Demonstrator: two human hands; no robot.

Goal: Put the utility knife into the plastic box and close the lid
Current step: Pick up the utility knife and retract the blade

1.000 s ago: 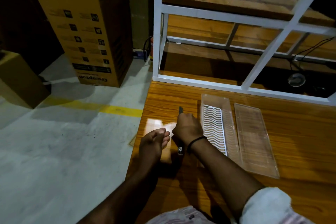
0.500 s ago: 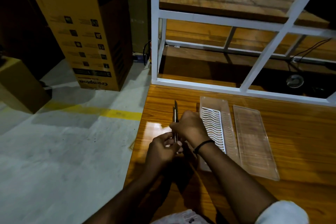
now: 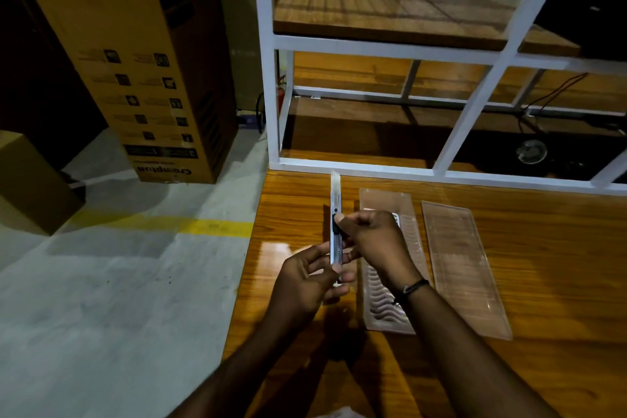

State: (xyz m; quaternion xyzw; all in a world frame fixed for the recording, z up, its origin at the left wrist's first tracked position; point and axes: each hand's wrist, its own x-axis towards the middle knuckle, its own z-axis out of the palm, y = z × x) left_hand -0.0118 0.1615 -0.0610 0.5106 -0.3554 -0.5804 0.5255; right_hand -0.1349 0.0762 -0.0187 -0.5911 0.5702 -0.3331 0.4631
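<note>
Between both hands, utility knife (image 3: pixel 336 214) pinched, left hand (image 3: pixel 307 282) low, right hand (image 3: pixel 369 241) at slider; blade out, cut risk boxing it.

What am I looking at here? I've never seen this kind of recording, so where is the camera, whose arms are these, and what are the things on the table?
There is no machine here: a person wears a wide-angle camera on the head, so this single view looks forward and down at their own two bare arms.

Both hands hold a utility knife above the wooden table. The left hand grips its lower end; the right hand holds it higher up, thumb on the black slider. The blade is extended, pointing away from the person.

On the table, to the right of the hands, lies an open clear plastic box with a wavy white insert. Its flat clear lid lies beside it, further right.

Behind stands a white shelf frame; on the floor to the left, a tall cardboard box.
</note>
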